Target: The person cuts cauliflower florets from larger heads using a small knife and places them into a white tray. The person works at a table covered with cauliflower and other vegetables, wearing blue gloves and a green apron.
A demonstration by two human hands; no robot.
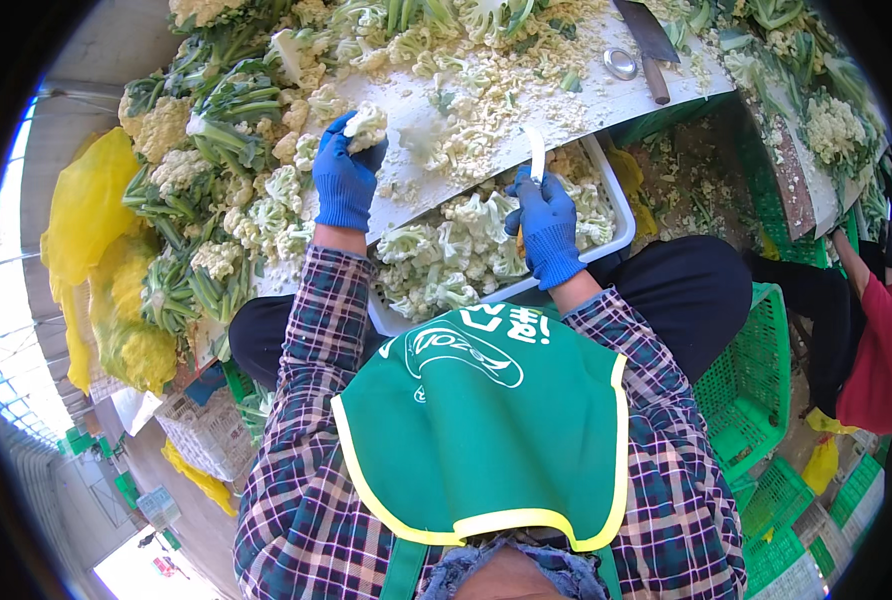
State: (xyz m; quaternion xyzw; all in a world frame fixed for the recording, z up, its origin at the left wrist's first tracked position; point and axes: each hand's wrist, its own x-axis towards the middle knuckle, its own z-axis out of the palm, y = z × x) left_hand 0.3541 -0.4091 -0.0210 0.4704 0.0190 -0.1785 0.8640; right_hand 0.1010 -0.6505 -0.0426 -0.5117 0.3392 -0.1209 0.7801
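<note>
Blue knit gloves cover both hands. My left hand [347, 176] grips a small cauliflower floret [367, 126] above the white tabletop [401, 199]. In my right hand [545, 225] is a knife whose pale curved blade [537, 150] points away from me; the fingers hide most of its handle. That hand is over a white plastic tub [624, 217] in front of my lap. Cut cauliflower florets [446, 251] fill much of the tub. Many small crumbs and trimmings [483, 112] lie scattered across the tabletop between and beyond my hands.
Cauliflower heads with leaves [183, 169] are heaped at the left. A cleaver [650, 41] and a round metal lid-like disc [621, 64] lie at the far right of the tabletop. Green plastic crates [753, 382] stand at my right, near another person in a red garment [877, 352]. Yellow bags [97, 202] hang left.
</note>
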